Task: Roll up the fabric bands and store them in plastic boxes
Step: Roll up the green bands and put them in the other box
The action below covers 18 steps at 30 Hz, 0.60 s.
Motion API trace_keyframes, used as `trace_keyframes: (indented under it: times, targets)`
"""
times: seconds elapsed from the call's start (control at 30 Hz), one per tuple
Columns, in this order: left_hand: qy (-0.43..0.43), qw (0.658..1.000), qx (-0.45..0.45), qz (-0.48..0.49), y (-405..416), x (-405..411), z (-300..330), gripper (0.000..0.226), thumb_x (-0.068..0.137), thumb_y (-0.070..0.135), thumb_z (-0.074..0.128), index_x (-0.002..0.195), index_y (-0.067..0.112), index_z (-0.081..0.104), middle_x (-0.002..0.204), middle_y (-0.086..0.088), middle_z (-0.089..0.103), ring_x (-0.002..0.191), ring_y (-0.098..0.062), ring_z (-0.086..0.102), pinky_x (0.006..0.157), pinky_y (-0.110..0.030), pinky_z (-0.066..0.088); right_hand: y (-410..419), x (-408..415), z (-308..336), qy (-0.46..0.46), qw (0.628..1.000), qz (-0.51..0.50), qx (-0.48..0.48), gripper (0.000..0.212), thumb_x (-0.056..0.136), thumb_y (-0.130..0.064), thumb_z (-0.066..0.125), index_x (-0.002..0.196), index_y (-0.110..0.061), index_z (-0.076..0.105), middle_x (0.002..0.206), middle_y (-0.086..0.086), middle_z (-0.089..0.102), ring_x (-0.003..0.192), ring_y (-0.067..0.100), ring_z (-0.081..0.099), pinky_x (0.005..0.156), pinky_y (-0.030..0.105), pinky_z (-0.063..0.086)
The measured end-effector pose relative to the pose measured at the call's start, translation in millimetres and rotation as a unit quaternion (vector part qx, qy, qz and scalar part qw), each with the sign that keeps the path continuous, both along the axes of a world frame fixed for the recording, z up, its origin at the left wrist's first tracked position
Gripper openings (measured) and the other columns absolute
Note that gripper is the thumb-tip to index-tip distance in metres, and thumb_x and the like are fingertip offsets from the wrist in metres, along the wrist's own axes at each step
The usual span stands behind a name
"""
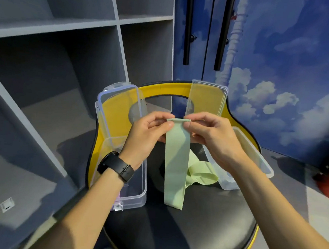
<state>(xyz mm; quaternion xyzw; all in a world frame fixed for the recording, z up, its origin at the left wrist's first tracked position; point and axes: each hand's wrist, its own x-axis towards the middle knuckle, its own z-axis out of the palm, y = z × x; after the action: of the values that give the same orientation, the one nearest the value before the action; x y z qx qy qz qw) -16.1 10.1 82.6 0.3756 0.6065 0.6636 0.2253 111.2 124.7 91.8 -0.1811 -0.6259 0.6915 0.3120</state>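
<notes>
With left hand and right hand pinching the green band top fold: roll tight, edges square, slack hanging free.

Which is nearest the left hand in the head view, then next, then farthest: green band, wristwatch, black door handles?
1. Green band: its top end pinched in the left hand.
2. Wristwatch: on that arm's wrist, just below.
3. Black door handles: far behind, upper middle.

No legible text, labels or numbers.
</notes>
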Motion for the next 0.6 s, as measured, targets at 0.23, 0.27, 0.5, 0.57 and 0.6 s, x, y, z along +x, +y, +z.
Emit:
trace_keyframes:
  times: [0.23, 0.27, 0.5, 0.57, 0.6]
  targets:
    - [-0.020, 1.000, 0.003, 0.022, 2, -4, -28, 0.017, 0.088, 0.006, 0.065, 0.094, 0.021, 0.070, 0.093, -0.007, 0.073, 0.086, -0.017, 0.069, 0.068, -0.026, 0.054, 1, -5, -23, -0.014, 1.000, 0.013, -0.009, 0.012, 0.087, 0.002, 0.065, 0.097, -0.001, 0.070, 0.072, 0.001, 0.072, 0.062, 0.009, 0.066, 0.060, 0.020, 0.054]
    - [-0.019, 1.000, 0.001, 0.024, 4, -6, -30, 0.017, 0.088, 0.006, 0.065, 0.093, 0.021, 0.070, 0.093, -0.007, 0.073, 0.086, -0.018, 0.069, 0.069, -0.027, 0.053, 1, -6, -26, -0.013, 1.000, 0.011, -0.011, 0.012, 0.087, 0.001, 0.065, 0.096, -0.003, 0.070, 0.070, -0.001, 0.071, 0.061, 0.008, 0.065, 0.061, 0.021, 0.055]
    - [-0.006, 0.999, -0.017, 0.030, 12, -8, -38, 0.017, 0.089, 0.007, 0.064, 0.093, 0.023, 0.069, 0.094, -0.004, 0.072, 0.087, -0.015, 0.067, 0.071, -0.027, 0.051, 4, -11, -36, -0.026, 0.999, -0.013, -0.014, 0.013, 0.089, 0.001, 0.064, 0.095, -0.008, 0.071, 0.068, -0.005, 0.070, 0.060, 0.006, 0.063, 0.060, 0.022, 0.054]
    - [-0.005, 0.999, -0.019, 0.026, 11, -8, -38, 0.018, 0.090, 0.007, 0.063, 0.096, 0.023, 0.068, 0.095, -0.004, 0.073, 0.086, -0.013, 0.068, 0.068, -0.025, 0.052, 3, -11, -38, -0.036, 0.999, -0.021, -0.003, 0.012, 0.088, -0.002, 0.065, 0.094, -0.010, 0.072, 0.072, -0.003, 0.071, 0.062, 0.007, 0.063, 0.066, 0.027, 0.056]
    - [-0.007, 1.000, -0.019, 0.021, 10, -7, -37, 0.019, 0.090, 0.007, 0.062, 0.099, 0.024, 0.068, 0.097, -0.003, 0.073, 0.087, -0.013, 0.069, 0.068, -0.024, 0.053, 3, -11, -39, -0.041, 0.999, -0.027, 0.002, 0.012, 0.088, -0.003, 0.066, 0.093, -0.012, 0.073, 0.073, -0.002, 0.071, 0.063, 0.008, 0.063, 0.068, 0.030, 0.055]
